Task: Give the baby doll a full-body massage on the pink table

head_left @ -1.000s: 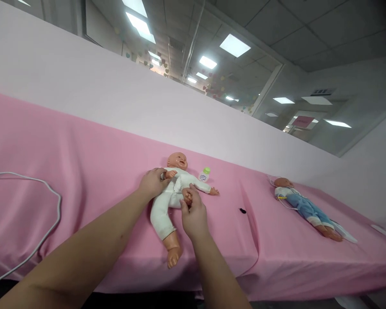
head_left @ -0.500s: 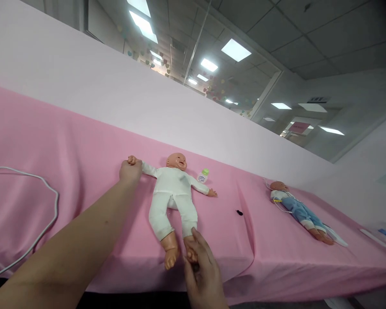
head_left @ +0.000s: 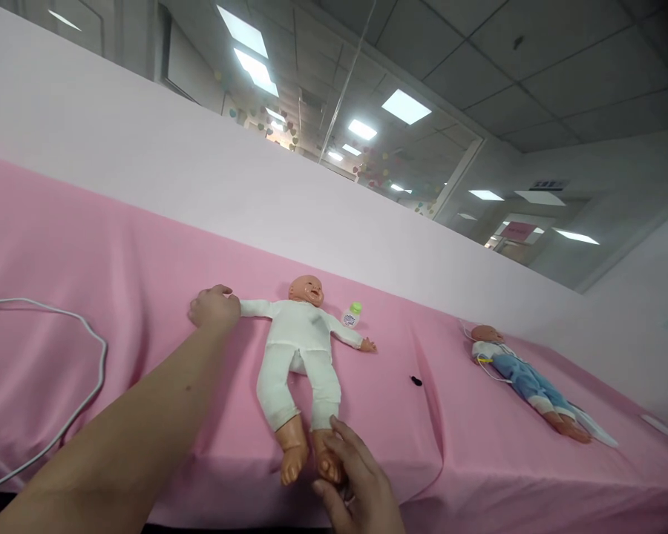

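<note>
A baby doll (head_left: 301, 330) in a white suit lies on its back on the pink cloth, head toward the wall. At the doll's outstretched arm on the left, my left hand (head_left: 214, 306) is closed over the doll's hand, which it hides. My right hand (head_left: 361, 478) holds the doll's foot on the right, fingers along its outer side and thumb below the toes. The doll's other foot lies free. Beside its head stands a small white bottle (head_left: 352, 314) with a green cap.
Pink cloth (head_left: 378, 408) covers the long table. A small black object (head_left: 416, 381) lies right of the doll. Farther right is a second doll (head_left: 526, 378) in blue trousers with thin tubing. A white cable (head_left: 97, 356) curves at the left. A white wall (head_left: 256, 215) stands behind.
My left hand has shifted slightly left and now covers the doll's hand, which showed before. My right hand stays at the foot. The view has tilted up a little.
</note>
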### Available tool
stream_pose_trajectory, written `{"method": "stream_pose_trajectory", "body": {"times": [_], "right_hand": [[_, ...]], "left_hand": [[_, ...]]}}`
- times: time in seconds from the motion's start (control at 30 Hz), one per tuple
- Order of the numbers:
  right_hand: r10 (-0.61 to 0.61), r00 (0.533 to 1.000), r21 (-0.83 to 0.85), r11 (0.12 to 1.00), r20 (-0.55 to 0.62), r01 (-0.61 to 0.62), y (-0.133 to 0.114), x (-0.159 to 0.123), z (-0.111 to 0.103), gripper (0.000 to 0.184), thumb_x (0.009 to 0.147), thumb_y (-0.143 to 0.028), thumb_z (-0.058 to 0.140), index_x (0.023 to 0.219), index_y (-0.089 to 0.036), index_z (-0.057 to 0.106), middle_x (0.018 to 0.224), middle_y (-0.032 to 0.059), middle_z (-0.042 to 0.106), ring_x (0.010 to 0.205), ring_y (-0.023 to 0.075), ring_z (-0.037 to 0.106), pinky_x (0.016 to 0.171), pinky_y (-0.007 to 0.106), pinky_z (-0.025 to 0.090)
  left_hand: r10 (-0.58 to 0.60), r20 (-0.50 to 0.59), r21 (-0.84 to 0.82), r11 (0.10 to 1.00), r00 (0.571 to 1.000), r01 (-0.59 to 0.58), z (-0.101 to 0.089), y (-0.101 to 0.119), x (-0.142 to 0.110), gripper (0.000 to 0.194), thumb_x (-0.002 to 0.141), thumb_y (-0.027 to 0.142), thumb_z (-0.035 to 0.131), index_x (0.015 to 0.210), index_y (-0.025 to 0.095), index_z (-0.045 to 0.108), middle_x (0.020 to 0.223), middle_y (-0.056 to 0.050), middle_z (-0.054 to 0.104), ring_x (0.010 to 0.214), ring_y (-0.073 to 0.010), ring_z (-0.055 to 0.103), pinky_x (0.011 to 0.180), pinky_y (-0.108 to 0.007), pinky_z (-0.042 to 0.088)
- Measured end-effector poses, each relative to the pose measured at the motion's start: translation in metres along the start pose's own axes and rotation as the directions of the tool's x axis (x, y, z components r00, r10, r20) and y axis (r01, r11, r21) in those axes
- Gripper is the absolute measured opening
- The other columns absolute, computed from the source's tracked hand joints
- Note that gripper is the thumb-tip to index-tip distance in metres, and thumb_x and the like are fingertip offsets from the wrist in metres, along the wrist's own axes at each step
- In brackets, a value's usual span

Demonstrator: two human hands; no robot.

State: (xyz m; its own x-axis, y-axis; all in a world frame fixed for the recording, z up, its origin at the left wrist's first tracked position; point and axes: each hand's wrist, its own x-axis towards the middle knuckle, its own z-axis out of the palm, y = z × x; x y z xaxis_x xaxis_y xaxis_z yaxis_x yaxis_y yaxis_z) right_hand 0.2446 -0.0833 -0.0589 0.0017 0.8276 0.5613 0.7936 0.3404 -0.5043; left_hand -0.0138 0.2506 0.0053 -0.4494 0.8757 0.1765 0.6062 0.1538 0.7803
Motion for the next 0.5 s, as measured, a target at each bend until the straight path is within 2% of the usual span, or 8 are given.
{"method": "stream_pose_trajectory", "body": {"times": [0.07,0.13,0.17,0.23,0.27,0.33,0.4,0.5], "right_hand": [[0.059,0.998,0.097,0.993,0.038,-0.062,0.004,0.006,-0.014,0.052,0.088,-0.049,0.075,0.135,-0.028,0.07,0.134,0.0132,0.071,0.089,0.026,0.076,0.079,0.035,0.065],[0.162,0.984,0.204,0.963,0.073,-0.174,0.009,0.016,-0.027,0.056,0.089,-0.055,0.073,0.136,-0.026,0.068,0.109,0.0111,0.077,0.066,0.0197,0.068,0.064,0.031,0.06],[0.214,0.973,0.252,0.94,0.091,-0.23,0.011,0.023,-0.032,0.056,0.09,-0.057,0.071,0.135,-0.025,0.069,0.096,0.0082,0.077,0.063,0.0187,0.065,0.061,0.03,0.058],[0.302,0.948,0.331,0.888,0.103,-0.319,0.018,0.041,-0.038,0.051,0.093,-0.061,0.066,0.127,-0.024,0.072,0.082,0.0049,0.073,0.069,0.0203,0.066,0.065,0.029,0.057],[0.344,0.934,0.366,0.86,0.099,-0.355,0.021,0.052,-0.038,0.05,0.094,-0.064,0.063,0.123,-0.024,0.074,0.084,0.0055,0.073,0.075,0.0217,0.067,0.069,0.03,0.058],[0.424,0.901,0.446,0.792,0.089,-0.417,0.029,0.073,-0.03,0.053,0.094,-0.069,0.06,0.119,-0.025,0.073,0.103,0.0088,0.076,0.089,0.0245,0.07,0.078,0.034,0.06],[0.497,0.861,0.535,0.701,0.107,-0.471,0.037,0.092,-0.014,0.056,0.091,-0.07,0.063,0.126,-0.026,0.069,0.127,0.0105,0.072,0.107,0.0275,0.07,0.088,0.038,0.06],[0.581,0.801,0.659,0.549,0.142,-0.515,0.052,0.116,0.015,0.063,0.085,-0.062,0.075,0.137,-0.028,0.063,0.137,0.0096,0.068,0.126,0.03,0.065,0.105,0.043,0.055]], "left_hand": [[0.1,-0.038,-0.033,0.994,0.994,-0.102,-0.001,0.007,-0.007,0.03,0.091,0.029,0.058,0.116,0.026,0.075,0.13,-0.013,0.067,0.124,-0.0389,0.056,0.106,-0.053,0.044],[0.256,-0.053,-0.078,0.963,0.965,-0.26,-0.002,0.019,-0.019,0.029,0.093,0.029,0.055,0.113,0.024,0.075,0.131,-0.011,0.067,0.122,-0.0348,0.058,0.107,-0.048,0.045],[0.334,-0.041,-0.099,0.937,0.942,-0.336,-0.002,0.026,-0.027,0.029,0.093,0.029,0.054,0.112,0.024,0.075,0.13,-0.01,0.068,0.121,-0.0326,0.06,0.107,-0.045,0.045],[0.467,0.004,-0.116,0.879,0.884,-0.463,0.0,0.042,-0.043,0.028,0.092,0.029,0.055,0.11,0.023,0.075,0.127,-0.009,0.07,0.121,-0.0308,0.061,0.108,-0.042,0.045],[0.523,0.031,-0.112,0.849,0.852,-0.517,0.002,0.05,-0.051,0.027,0.091,0.028,0.055,0.108,0.024,0.076,0.127,-0.009,0.07,0.122,-0.0307,0.06,0.11,-0.042,0.043],[0.607,0.109,-0.094,0.795,0.787,-0.599,0.007,0.066,-0.065,0.027,0.09,0.028,0.056,0.105,0.027,0.078,0.132,-0.007,0.068,0.127,-0.0321,0.058,0.113,-0.045,0.039],[0.631,0.226,-0.088,0.772,0.742,-0.63,0.014,0.079,-0.076,0.03,0.089,0.032,0.057,0.111,0.03,0.078,0.139,-0.007,0.064,0.13,-0.0349,0.055,0.114,-0.048,0.037],[0.587,0.374,-0.104,0.795,0.718,-0.597,0.031,0.091,-0.087,0.043,0.089,0.041,0.06,0.128,0.028,0.072,0.143,-0.011,0.062,0.13,-0.0373,0.056,0.11,-0.049,0.041]]}}
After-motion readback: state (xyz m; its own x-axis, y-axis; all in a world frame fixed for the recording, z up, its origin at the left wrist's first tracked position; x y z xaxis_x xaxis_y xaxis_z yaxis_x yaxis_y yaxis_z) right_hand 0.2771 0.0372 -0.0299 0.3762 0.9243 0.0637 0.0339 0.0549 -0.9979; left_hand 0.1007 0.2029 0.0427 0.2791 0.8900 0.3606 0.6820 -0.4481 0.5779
